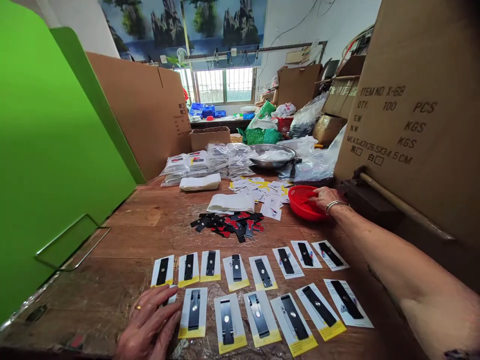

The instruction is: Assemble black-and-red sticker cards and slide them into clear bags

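Observation:
My left hand (152,317) lies at the left end of the front row, fingers stretched over a card that is mostly covered. Beside it is a card with a black clip (194,310), one of several white-and-yellow cards laid out in two rows, each carrying a black strip-shaped clip with a silver round spot. My right hand (325,199), with a metal bracelet at the wrist, reaches into a red plastic basket (300,212). Its fingers are bunched and pointing down; what they pinch, if anything, I cannot make out. Behind the rows is a pile of black and red clips (234,225).
Loose printed cards (272,207) lie left of the basket, near white sheet stacks (230,202). Bagged packs (217,157) and a metal pan (273,156) stand farther back. A green panel (56,150) borders the left; a big carton (405,120) borders the right.

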`<action>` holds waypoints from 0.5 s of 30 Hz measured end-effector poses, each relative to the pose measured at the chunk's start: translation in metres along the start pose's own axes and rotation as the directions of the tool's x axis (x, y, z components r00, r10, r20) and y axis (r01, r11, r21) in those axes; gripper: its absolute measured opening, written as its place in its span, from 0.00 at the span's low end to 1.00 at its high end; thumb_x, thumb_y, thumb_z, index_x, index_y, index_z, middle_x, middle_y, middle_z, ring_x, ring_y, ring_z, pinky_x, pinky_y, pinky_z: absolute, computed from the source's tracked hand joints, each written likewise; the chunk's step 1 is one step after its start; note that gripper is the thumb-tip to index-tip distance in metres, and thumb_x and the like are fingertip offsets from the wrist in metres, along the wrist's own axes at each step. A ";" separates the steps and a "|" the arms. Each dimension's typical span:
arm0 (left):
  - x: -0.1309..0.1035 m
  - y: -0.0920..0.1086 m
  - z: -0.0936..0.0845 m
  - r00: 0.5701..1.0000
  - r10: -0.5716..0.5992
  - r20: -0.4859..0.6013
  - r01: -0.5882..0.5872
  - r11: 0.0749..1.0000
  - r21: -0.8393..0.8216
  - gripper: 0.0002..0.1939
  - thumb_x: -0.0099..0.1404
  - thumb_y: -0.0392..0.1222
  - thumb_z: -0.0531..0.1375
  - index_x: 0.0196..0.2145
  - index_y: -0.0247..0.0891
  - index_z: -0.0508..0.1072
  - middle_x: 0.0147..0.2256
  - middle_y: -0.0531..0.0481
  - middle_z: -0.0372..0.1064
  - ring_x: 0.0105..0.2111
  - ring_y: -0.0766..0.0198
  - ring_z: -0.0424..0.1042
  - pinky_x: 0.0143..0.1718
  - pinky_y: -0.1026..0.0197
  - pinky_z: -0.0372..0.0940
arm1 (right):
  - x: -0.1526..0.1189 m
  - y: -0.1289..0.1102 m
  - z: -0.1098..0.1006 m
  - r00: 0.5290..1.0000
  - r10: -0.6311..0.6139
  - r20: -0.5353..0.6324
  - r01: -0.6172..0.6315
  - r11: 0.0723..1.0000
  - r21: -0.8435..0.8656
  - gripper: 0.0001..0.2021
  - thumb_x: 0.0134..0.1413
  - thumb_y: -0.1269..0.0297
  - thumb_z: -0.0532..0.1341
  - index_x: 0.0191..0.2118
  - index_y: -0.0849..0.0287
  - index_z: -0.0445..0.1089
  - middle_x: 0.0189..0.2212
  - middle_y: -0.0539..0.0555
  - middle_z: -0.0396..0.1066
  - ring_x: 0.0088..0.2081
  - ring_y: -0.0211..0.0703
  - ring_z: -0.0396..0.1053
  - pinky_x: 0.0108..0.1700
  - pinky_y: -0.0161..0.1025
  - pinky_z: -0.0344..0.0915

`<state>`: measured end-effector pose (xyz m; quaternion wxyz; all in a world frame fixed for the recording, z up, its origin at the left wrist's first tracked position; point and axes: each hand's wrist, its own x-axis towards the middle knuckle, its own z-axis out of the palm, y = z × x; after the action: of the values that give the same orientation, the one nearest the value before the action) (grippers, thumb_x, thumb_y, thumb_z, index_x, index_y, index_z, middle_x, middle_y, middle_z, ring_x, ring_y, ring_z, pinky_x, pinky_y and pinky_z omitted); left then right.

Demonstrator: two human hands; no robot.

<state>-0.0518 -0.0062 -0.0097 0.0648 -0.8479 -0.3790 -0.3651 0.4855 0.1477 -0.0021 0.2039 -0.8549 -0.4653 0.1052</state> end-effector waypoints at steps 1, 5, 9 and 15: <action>0.002 0.002 -0.001 1.000 -0.018 0.002 0.018 1.000 -0.014 0.09 0.65 0.40 0.59 0.41 0.47 0.77 0.44 0.49 0.76 0.45 0.57 0.75 0.46 0.55 0.73 | -0.002 -0.002 -0.002 1.000 0.003 0.002 -0.003 1.000 0.020 0.14 0.57 0.66 0.62 0.47 0.66 0.77 0.32 0.61 0.77 0.26 0.39 0.67 0.30 0.37 0.55; 0.012 0.010 0.002 0.989 -0.147 -0.005 0.144 0.976 -0.166 0.07 0.64 0.43 0.60 0.38 0.47 0.79 0.43 0.49 0.77 0.42 0.58 0.77 0.43 0.58 0.74 | -0.007 -0.007 -0.004 0.999 -0.019 -0.033 0.022 0.996 0.088 0.13 0.58 0.68 0.60 0.45 0.66 0.77 0.34 0.60 0.77 0.27 0.37 0.67 0.31 0.36 0.56; 0.023 0.020 0.014 0.931 -0.356 0.082 0.359 0.849 -0.388 0.08 0.61 0.48 0.63 0.33 0.45 0.80 0.41 0.46 0.78 0.39 0.55 0.78 0.40 0.57 0.75 | -0.012 -0.007 -0.007 0.997 0.012 -0.080 -0.002 0.991 0.134 0.09 0.54 0.71 0.63 0.39 0.67 0.78 0.27 0.58 0.76 0.27 0.38 0.67 0.31 0.36 0.56; 0.058 0.050 0.031 0.633 -0.576 0.517 0.709 0.162 -0.687 0.14 0.57 0.51 0.66 0.36 0.38 0.80 0.43 0.41 0.77 0.43 0.54 0.76 0.47 0.53 0.71 | -0.024 -0.017 -0.024 0.984 0.024 -0.179 0.030 0.955 0.294 0.12 0.58 0.69 0.60 0.42 0.74 0.75 0.25 0.60 0.74 0.22 0.37 0.66 0.27 0.34 0.59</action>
<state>0.0265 0.0055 0.0151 -0.5463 -0.5400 -0.4719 -0.4328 0.4683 0.1301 0.0270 0.3706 -0.8202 -0.4252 0.0954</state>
